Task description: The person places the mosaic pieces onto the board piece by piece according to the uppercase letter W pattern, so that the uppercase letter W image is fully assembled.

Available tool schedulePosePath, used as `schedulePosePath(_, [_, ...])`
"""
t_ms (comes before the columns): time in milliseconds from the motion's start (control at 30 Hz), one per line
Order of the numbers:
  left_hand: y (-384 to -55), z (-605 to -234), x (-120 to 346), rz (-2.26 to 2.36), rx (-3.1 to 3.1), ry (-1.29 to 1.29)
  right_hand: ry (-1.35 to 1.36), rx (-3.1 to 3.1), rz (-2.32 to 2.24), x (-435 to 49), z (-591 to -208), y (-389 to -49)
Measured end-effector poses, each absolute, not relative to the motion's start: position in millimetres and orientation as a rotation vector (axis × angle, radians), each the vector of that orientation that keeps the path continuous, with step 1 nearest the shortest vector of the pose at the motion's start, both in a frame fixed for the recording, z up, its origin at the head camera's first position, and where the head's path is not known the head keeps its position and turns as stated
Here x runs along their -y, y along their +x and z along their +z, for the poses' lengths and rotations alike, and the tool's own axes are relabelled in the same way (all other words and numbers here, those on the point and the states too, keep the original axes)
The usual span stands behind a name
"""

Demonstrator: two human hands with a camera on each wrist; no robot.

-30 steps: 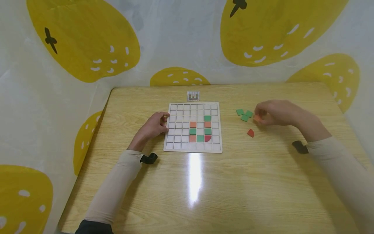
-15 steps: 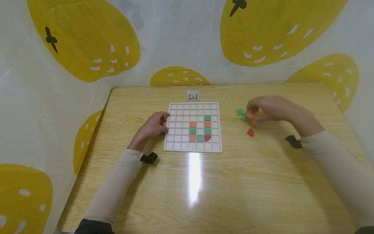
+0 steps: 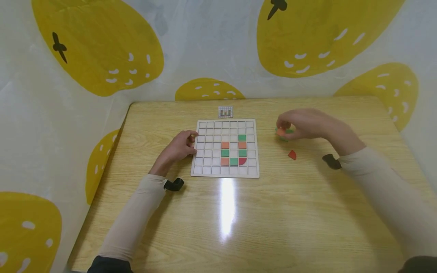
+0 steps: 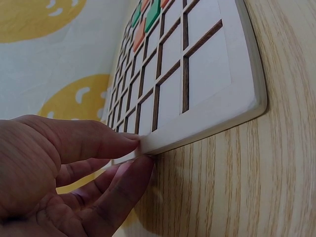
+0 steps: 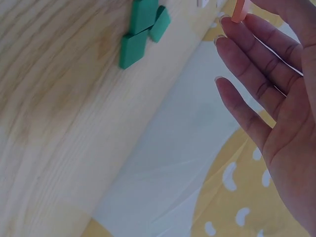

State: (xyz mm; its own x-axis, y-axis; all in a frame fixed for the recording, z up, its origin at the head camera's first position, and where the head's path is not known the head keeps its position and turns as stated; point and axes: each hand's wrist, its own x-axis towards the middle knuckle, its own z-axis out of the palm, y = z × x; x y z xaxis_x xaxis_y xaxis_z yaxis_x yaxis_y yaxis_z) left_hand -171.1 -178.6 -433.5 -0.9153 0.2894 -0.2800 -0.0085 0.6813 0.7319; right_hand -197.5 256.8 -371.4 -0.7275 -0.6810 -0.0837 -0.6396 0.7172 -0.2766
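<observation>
My left hand (image 3: 179,145) holds a white square grid board (image 3: 208,172) at its left edge; in the left wrist view its thumb (image 4: 106,140) meets the rim, with a fingertip against the edge below. Green and orange square tiles and one red quarter-round tile (image 3: 242,161) sit in the board's cells. Right of the board, my right hand (image 3: 305,123) pinches an orange tile (image 5: 240,10) between thumb and fingers, raised off the table. Several loose green tiles (image 5: 143,15) lie beneath it, partly hidden in the head view. Its other fingers are spread.
A loose red quarter-round tile (image 3: 292,154) lies nearer than the green ones. Behind the board is a small card (image 3: 225,112) with a printed grid pattern. The wooden table (image 3: 290,220) ends at a fruit-patterned sheet (image 3: 211,45) at the back and left.
My right hand has moved left with the orange tile, from right of the green tiles to over them. The left hand and the board have stayed in place.
</observation>
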Motion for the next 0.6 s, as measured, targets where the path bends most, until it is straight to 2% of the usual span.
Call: schedulePosePath(600, [-171, -433, 178, 1.097, -2.526, 0.206, -1.208, -2.716, -0.328, -221, -371, -205])
